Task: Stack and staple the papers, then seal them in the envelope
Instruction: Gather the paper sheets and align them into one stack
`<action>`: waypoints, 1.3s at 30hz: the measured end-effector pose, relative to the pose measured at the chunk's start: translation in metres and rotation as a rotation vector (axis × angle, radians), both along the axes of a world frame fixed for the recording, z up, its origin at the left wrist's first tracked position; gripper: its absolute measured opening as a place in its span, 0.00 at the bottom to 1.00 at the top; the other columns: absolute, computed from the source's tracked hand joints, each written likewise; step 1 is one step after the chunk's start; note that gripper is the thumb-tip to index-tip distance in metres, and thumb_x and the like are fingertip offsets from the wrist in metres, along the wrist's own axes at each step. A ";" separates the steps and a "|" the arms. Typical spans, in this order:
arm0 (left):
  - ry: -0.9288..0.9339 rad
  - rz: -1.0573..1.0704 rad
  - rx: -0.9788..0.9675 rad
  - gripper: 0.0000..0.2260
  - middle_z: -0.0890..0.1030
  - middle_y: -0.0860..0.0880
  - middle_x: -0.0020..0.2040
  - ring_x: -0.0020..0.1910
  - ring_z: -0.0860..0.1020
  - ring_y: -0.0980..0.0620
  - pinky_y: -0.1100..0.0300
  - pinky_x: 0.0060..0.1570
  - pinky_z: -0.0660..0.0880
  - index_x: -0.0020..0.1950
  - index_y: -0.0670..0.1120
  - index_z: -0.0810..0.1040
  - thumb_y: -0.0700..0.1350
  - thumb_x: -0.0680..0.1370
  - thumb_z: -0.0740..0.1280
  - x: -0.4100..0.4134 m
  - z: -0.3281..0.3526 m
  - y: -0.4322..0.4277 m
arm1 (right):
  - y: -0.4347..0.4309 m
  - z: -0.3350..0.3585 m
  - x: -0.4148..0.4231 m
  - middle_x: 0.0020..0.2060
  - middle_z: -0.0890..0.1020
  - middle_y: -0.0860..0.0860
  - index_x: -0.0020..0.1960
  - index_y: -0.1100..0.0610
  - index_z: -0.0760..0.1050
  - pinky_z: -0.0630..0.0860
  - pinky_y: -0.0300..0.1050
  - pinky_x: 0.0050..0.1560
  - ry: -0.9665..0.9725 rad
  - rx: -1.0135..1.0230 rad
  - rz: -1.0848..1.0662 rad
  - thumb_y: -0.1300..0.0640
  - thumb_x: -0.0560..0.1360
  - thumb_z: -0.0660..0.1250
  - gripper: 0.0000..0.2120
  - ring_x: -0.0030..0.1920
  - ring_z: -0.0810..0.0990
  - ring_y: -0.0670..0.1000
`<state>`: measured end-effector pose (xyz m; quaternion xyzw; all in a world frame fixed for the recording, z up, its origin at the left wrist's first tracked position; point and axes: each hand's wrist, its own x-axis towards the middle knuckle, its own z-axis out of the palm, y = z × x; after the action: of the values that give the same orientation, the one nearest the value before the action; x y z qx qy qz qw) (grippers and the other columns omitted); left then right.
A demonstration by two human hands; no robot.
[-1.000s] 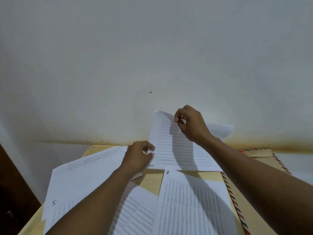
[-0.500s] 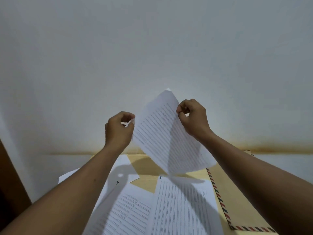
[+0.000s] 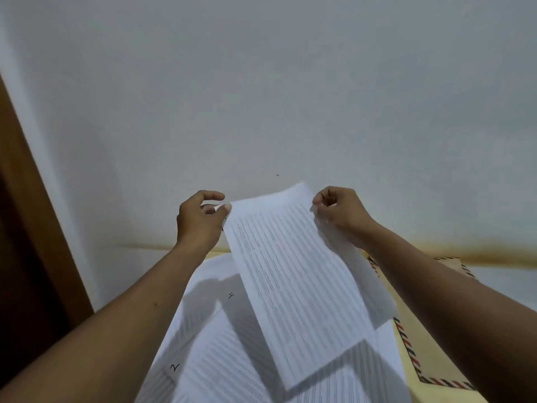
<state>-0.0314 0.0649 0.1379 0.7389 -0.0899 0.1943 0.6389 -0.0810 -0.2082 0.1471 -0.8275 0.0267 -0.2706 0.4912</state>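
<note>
in front of a plain pale wall (image 3: 261, 97), a white printed sheet of paper (image 3: 296, 280) hangs tilted in the air, held by its two top corners. the left hand (image 3: 200, 222) pinches one corner between thumb and a finger, with the forefinger curved loose above it. the right hand (image 3: 340, 213) has its fingers curled in tight, pinching the other corner, though i cannot tell just which fingertips meet. the print is too fine to read.

under the lifted sheet lie more white printed pages, overlapping. one bears a handwritten 4 (image 3: 215, 274) and one a handwritten 2 (image 3: 209, 359). both are partly covered by shadow and by the held sheet, and the lower one is cut off at the bottom edge. to the right a tan paper envelope with a red and blue striped border (image 3: 418, 356) lies flat, half hidden under the pages and the right forearm. a dark brown wooden panel (image 3: 26, 242) runs up the left side; i cannot tell if it is a door.
</note>
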 end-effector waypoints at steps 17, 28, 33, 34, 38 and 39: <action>0.393 -0.282 0.227 0.06 0.74 0.49 0.28 0.30 0.70 0.52 0.63 0.30 0.68 0.48 0.45 0.85 0.43 0.74 0.78 -0.033 -0.134 0.069 | 0.115 -0.130 0.004 0.38 0.83 0.50 0.39 0.50 0.79 0.73 0.39 0.43 0.386 -0.331 0.489 0.65 0.70 0.67 0.10 0.36 0.75 0.42; 0.499 -0.238 0.058 0.06 0.73 0.46 0.26 0.26 0.75 0.51 0.57 0.36 0.74 0.49 0.41 0.84 0.33 0.75 0.75 -0.060 -0.166 0.118 | 0.155 -0.144 0.025 0.43 0.84 0.47 0.43 0.50 0.78 0.77 0.41 0.51 0.446 -0.489 0.580 0.65 0.72 0.63 0.11 0.45 0.82 0.46; 0.572 -0.264 0.172 0.06 0.85 0.47 0.36 0.38 0.86 0.49 0.56 0.42 0.81 0.53 0.41 0.83 0.35 0.76 0.74 -0.068 -0.164 0.151 | 0.182 -0.152 0.023 0.47 0.82 0.43 0.47 0.51 0.77 0.77 0.44 0.53 0.422 -0.604 0.622 0.66 0.71 0.63 0.12 0.51 0.81 0.48; 0.579 -0.259 0.225 0.06 0.85 0.51 0.35 0.39 0.86 0.49 0.55 0.43 0.81 0.53 0.42 0.83 0.36 0.76 0.74 -0.071 -0.164 0.155 | 0.186 -0.155 0.023 0.48 0.82 0.42 0.47 0.50 0.78 0.77 0.44 0.53 0.432 -0.627 0.638 0.65 0.71 0.64 0.12 0.51 0.80 0.48; 0.583 -0.219 0.316 0.06 0.86 0.51 0.37 0.42 0.87 0.51 0.52 0.43 0.82 0.53 0.45 0.83 0.39 0.77 0.74 -0.079 -0.166 0.168 | 0.196 -0.165 0.021 0.54 0.83 0.41 0.50 0.45 0.78 0.78 0.49 0.55 0.444 -0.743 0.655 0.60 0.69 0.67 0.13 0.55 0.79 0.48; 0.577 -0.208 0.318 0.06 0.87 0.51 0.38 0.42 0.87 0.51 0.49 0.46 0.83 0.53 0.45 0.83 0.39 0.77 0.74 -0.079 -0.166 0.169 | 0.196 -0.164 0.021 0.55 0.82 0.41 0.50 0.46 0.78 0.78 0.49 0.55 0.434 -0.763 0.656 0.60 0.69 0.68 0.13 0.55 0.79 0.48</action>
<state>-0.1103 0.2341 -0.0284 0.8404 -0.0096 -0.1053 0.5315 -0.0599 -0.0119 -0.0173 -0.9487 -0.2319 0.0832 0.1982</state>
